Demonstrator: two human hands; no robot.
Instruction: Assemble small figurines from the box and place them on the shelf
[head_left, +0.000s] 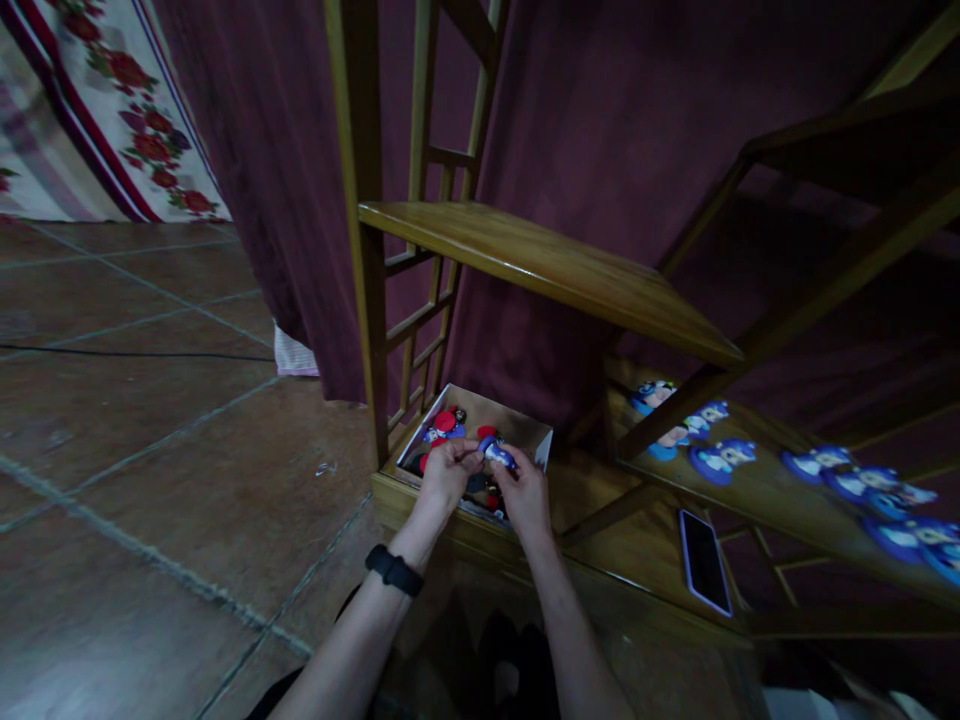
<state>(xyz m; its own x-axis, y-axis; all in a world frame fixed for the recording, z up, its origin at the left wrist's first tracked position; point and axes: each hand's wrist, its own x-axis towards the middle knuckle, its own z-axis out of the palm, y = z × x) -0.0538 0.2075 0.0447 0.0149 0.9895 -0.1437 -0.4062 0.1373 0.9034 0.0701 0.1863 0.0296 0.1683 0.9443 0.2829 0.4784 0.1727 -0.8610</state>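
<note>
Both my hands meet over an open cardboard box (536, 447) on the low wooden shelf. Between them is a small blue-and-white figurine (496, 452) with a rounded blue base. My left hand (448, 473), with a black band on its wrist, pinches it from the left. From the right, the fingers of my right hand (523, 490) are closed on it too. Inside the box lie several small figures with red, blue and black parts, among them a red-and-blue one (445, 424). My hands hide part of the box's contents.
A wooden shelf board (540, 262) juts out above the box. Several blue-and-white figurines (721, 458) stand on the shelf at right. A phone (705, 562) lies on the lower board. Dark curtains (270, 200) hang behind, and a cable (135, 353) crosses the tiled floor.
</note>
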